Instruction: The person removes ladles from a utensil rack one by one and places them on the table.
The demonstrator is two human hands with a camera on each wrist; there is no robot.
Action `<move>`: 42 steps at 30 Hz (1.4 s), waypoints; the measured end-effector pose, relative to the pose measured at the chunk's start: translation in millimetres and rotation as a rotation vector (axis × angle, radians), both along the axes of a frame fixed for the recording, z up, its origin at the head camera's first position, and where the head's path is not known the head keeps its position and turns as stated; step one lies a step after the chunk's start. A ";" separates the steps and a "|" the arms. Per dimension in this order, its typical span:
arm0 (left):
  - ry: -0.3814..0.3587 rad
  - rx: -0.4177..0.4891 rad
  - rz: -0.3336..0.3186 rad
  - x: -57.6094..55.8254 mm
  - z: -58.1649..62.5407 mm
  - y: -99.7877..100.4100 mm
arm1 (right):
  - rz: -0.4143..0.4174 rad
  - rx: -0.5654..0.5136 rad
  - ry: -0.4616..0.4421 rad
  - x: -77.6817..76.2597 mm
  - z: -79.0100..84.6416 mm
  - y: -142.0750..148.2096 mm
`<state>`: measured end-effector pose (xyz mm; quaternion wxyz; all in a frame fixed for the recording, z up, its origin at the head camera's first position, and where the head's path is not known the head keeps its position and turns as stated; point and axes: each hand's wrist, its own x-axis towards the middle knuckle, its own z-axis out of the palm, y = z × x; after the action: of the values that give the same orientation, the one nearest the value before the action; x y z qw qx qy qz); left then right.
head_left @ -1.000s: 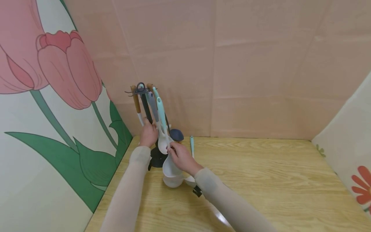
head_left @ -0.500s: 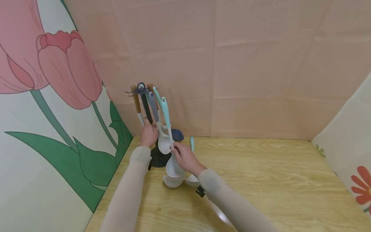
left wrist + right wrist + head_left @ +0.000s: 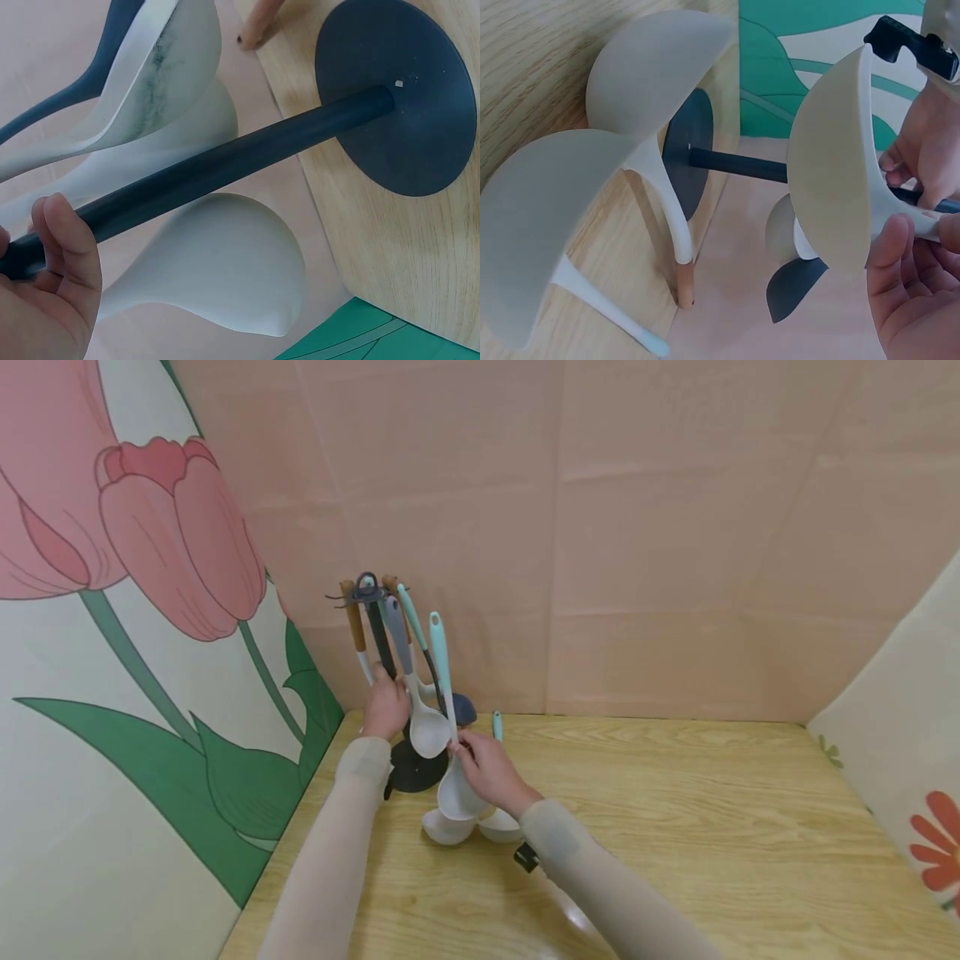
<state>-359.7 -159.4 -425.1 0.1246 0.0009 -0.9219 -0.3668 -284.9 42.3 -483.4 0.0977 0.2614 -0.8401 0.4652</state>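
Nearest are two pale sleeves (image 3: pixel 318 868), with a small black piece (image 3: pixel 527 857) beside the right cuff. Just ahead, two white ladles lie on the wood-grain table (image 3: pixel 675 827): a left bowl (image 3: pixel 447 829) and a right bowl (image 3: pixel 500 828) side by side, their handles running toward the back. From the right wrist, one handle ends in wood, the other in light turquoise.

Above these bowls the right hand (image 3: pixel 491 768) pinches the turquoise-handled ladle (image 3: pixel 459 795) at its white neck, thumb against bent fingers — it is held off the table, bowl down, handle up and leaning slightly left, the handle's top standing to the right of the rack's hooks. The right wrist view shows it apart from the two lying ladles.

A little farther, the left hand (image 3: pixel 386 703) has its fingers curled round the black pole (image 3: pixel 378 639) of the utensil rack, whose round base (image 3: pixel 414 770) rests on the table. On it hang a grey-handled ladle (image 3: pixel 430 733) in front, a wood-handled utensil (image 3: pixel 354 622) at left and another turquoise handle (image 3: pixel 412 618) at right; a dark blue utensil (image 3: pixel 465 710) shows behind, partly hidden.

Beyond the table's back edge is a pinkish wall cover (image 3: pixel 637 527), with painted tulips (image 3: pixel 183 535) to the left and a red flower (image 3: pixel 933 839) on the right panel
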 end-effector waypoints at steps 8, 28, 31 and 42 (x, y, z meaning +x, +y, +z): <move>0.018 -0.014 0.000 -0.8 -0.4 0.9 | -0.009 -0.018 -0.028 0.4 -2.4 8.3; 0.029 -0.019 0.011 -1.3 -0.3 2.9 | -0.057 -0.073 -0.071 -1.2 -18.9 32.4; 0.070 -0.027 0.007 -1.0 -0.9 2.6 | -0.062 -0.089 -0.082 -1.5 -22.7 35.7; 0.080 -0.001 -0.001 -0.6 -1.6 2.0 | -0.118 -0.099 -0.120 -2.1 -30.3 51.7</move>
<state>-360.3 -157.4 -426.7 0.1611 -0.0145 -0.9165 -0.3660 -287.0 94.0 -513.6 0.0869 0.1780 -0.8343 0.5144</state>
